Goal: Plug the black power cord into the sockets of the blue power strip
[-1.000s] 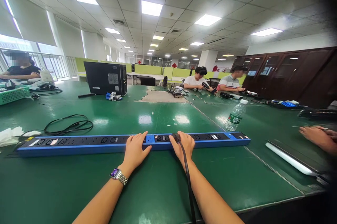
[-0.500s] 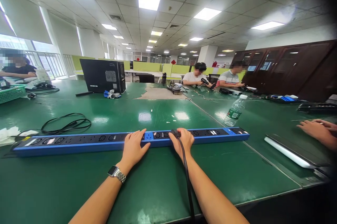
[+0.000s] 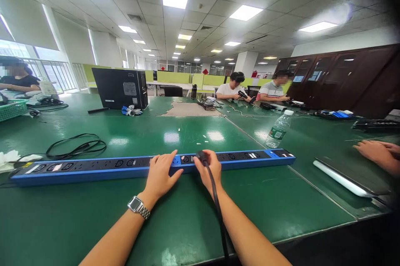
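A long blue power strip (image 3: pixel 103 175) with a black socket face lies across the green table in front of me. My left hand (image 3: pixel 161 172), a watch on its wrist, grips the strip left of its middle; the fingers reach over the top and the thumb sticks out along the near side. Between the thumb and fingers of my right hand (image 3: pixel 210 172) is a black power plug (image 3: pixel 201 156), held at the strip's sockets. Its cord (image 3: pixel 218 207) runs down past my forearm. The plug's front end is hidden, so how far it sits in a socket cannot be seen.
A water bottle (image 3: pixel 279 129) stands behind the strip's right end. A co-worker's hands (image 3: pixel 376 153) are at the right, near a dark flat device with a white edge (image 3: pixel 340 180). A black computer case (image 3: pixel 120 89), gloves (image 3: pixel 131 110) and a looped cable (image 3: pixel 78 147) lie farther back.
My right hand has shifted left along the strip with the plug, closer to my left hand. The left hand stays on the strip.
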`<act>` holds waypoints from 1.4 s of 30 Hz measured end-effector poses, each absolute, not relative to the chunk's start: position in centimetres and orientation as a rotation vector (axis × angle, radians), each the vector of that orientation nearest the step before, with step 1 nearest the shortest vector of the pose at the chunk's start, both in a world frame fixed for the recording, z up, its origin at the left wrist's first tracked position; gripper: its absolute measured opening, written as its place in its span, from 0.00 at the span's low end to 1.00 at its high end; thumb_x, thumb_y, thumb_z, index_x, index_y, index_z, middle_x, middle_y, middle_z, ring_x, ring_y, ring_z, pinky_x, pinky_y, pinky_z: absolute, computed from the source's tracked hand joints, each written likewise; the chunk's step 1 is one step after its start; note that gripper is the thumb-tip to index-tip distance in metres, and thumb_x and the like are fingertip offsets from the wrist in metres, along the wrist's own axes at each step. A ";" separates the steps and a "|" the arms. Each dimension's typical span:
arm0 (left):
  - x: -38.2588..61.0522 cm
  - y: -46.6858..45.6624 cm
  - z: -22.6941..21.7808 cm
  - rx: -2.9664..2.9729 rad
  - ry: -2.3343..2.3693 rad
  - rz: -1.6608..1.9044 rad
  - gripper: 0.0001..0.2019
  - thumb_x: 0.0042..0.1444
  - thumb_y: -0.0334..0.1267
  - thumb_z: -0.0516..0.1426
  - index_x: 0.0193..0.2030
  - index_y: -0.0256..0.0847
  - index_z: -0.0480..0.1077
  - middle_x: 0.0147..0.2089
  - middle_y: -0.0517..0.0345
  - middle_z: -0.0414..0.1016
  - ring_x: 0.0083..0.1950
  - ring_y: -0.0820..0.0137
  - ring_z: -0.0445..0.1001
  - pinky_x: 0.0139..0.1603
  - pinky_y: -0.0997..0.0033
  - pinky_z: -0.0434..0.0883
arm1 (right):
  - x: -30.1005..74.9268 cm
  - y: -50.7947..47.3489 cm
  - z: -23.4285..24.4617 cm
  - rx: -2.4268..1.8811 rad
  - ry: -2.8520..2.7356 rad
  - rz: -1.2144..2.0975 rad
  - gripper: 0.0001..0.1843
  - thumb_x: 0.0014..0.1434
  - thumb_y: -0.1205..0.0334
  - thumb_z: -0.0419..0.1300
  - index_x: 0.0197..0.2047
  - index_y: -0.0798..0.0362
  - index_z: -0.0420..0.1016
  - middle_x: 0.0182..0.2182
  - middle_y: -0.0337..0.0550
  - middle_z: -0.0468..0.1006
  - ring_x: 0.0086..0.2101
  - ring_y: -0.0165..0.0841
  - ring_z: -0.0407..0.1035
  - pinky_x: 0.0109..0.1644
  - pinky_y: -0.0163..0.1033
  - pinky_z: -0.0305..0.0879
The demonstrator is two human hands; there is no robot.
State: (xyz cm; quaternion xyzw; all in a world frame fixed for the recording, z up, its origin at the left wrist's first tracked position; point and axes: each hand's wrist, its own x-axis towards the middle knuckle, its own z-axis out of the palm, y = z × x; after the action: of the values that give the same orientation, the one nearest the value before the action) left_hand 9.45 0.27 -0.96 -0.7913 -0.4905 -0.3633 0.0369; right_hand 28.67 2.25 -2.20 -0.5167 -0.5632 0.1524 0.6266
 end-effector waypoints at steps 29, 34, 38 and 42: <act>5.6 2.0 -0.9 -1.909 -1.885 -1.384 0.19 0.61 0.49 0.52 0.53 0.44 0.74 0.41 0.52 0.82 0.43 0.61 0.78 0.47 0.63 0.71 | 27.9 1.7 -1.9 -1.101 -1.507 0.217 0.11 0.57 0.59 0.58 0.42 0.53 0.73 0.35 0.42 0.75 0.24 0.27 0.65 0.29 0.34 0.65; 6.9 2.0 -1.6 -2.108 -1.737 -1.294 0.19 0.62 0.47 0.52 0.56 0.43 0.71 0.45 0.52 0.80 0.46 0.62 0.77 0.52 0.61 0.69 | 27.5 1.6 -1.9 -1.097 -1.517 0.232 0.10 0.57 0.59 0.57 0.40 0.53 0.74 0.33 0.40 0.75 0.23 0.27 0.65 0.29 0.34 0.65; 8.3 1.7 -1.8 -2.204 -1.711 -1.223 0.21 0.62 0.44 0.50 0.59 0.41 0.66 0.47 0.51 0.79 0.49 0.61 0.75 0.54 0.60 0.67 | 27.3 1.7 -2.0 -1.097 -1.505 0.272 0.10 0.56 0.59 0.57 0.40 0.53 0.74 0.32 0.40 0.76 0.22 0.26 0.65 0.28 0.34 0.65; 7.4 1.7 -1.1 -2.005 -1.838 -1.358 0.19 0.60 0.46 0.52 0.55 0.39 0.68 0.46 0.48 0.78 0.46 0.59 0.76 0.52 0.59 0.69 | 27.4 1.8 -2.0 -1.109 -1.485 0.303 0.10 0.56 0.59 0.57 0.39 0.54 0.74 0.31 0.40 0.76 0.22 0.27 0.65 0.28 0.34 0.65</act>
State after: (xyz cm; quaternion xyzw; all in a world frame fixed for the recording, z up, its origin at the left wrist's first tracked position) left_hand 7.40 1.70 -1.06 -0.6587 -0.6038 -0.4461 0.0507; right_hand 27.42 1.83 -2.05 -0.4766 -0.6381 0.1301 0.5905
